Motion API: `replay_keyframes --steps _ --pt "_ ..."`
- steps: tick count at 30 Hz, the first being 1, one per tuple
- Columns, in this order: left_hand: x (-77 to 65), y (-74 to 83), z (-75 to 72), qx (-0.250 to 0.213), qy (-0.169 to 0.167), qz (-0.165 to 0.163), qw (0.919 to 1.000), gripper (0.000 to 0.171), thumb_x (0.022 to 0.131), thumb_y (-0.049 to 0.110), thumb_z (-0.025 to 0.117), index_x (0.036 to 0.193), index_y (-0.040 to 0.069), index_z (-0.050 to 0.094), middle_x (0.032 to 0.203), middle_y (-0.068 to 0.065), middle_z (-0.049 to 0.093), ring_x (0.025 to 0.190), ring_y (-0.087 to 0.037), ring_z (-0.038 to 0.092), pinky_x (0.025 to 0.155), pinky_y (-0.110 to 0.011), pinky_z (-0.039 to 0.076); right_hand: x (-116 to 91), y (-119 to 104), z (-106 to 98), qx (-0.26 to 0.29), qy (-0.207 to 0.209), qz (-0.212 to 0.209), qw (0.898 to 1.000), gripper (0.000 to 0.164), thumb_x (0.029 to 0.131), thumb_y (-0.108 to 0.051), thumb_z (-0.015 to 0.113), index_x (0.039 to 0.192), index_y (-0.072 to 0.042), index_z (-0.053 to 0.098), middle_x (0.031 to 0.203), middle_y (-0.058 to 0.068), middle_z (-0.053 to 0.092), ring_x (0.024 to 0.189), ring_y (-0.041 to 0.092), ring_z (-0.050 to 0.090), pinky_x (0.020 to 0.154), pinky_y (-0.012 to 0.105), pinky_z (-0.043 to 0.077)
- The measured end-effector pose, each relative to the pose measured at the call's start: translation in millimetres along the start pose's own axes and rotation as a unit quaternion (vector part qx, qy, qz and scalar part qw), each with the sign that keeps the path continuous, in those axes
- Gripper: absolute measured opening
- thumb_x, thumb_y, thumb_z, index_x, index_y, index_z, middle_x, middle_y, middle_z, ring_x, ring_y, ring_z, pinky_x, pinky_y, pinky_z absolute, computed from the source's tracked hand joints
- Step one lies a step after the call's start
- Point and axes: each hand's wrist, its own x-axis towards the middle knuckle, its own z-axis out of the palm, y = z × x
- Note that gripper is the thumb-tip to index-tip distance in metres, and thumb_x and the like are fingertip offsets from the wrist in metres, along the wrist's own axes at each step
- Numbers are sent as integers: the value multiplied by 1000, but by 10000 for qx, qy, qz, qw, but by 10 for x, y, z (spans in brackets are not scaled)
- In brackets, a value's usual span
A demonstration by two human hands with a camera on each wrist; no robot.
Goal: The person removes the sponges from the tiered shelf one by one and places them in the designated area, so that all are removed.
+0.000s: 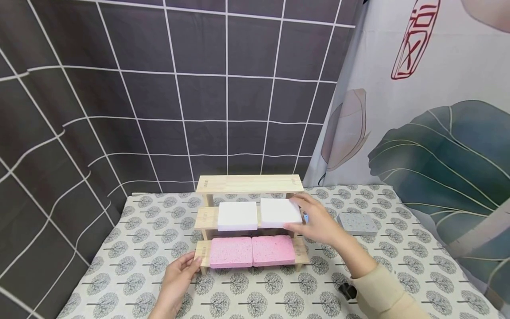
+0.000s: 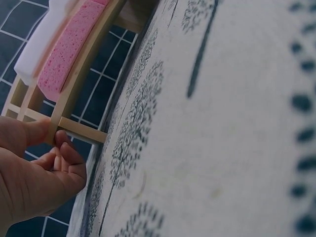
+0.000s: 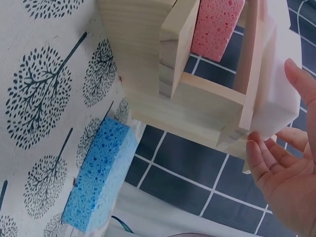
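Observation:
A three-tier wooden rack [image 1: 250, 183] stands on the patterned cloth. My left hand [image 1: 175, 281] pinches the left end of its lowest board, thumb above and fingers below in the left wrist view [image 2: 44, 177]. Two pink sponges [image 1: 231, 252] lie side by side on that board. On the middle board, a white sponge block [image 1: 237, 216] sits at the left, and a second white sponge block [image 1: 279, 212] is at the right. My right hand [image 1: 318, 221] holds this second block by its right end, thumb and fingers on opposite sides.
On the cloth right of the rack lies a grey speckled block [image 1: 357, 224]. A blue sponge [image 3: 101, 173] lies near the rack's right side, mostly hidden in the head view. Behind hangs a dark curtain [image 1: 251, 102] with white grid lines; a printed curtain [image 1: 358, 66] hangs at right.

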Motion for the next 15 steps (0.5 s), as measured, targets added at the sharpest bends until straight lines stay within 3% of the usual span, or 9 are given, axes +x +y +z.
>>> replay_keyframes --steps 6,15 --pt "-3 9 0 79 26 -18 10000 49 102 16 61 137 -15 48 111 -14 62 92 -17 60 74 -21 55 -33 25 -44 -9 29 -63 10000 74 78 -34 88 137 0 59 145 18 53 131 42 49 105 65 42" --pt "-17 13 -1 -14 -7 15 10000 49 102 15 61 138 -16 48 110 -13 63 91 -17 60 73 -21 55 -97 74 -113 -27 -10 92 10000 76 79 -35 88 140 0 56 144 17 53 127 43 52 100 64 47"
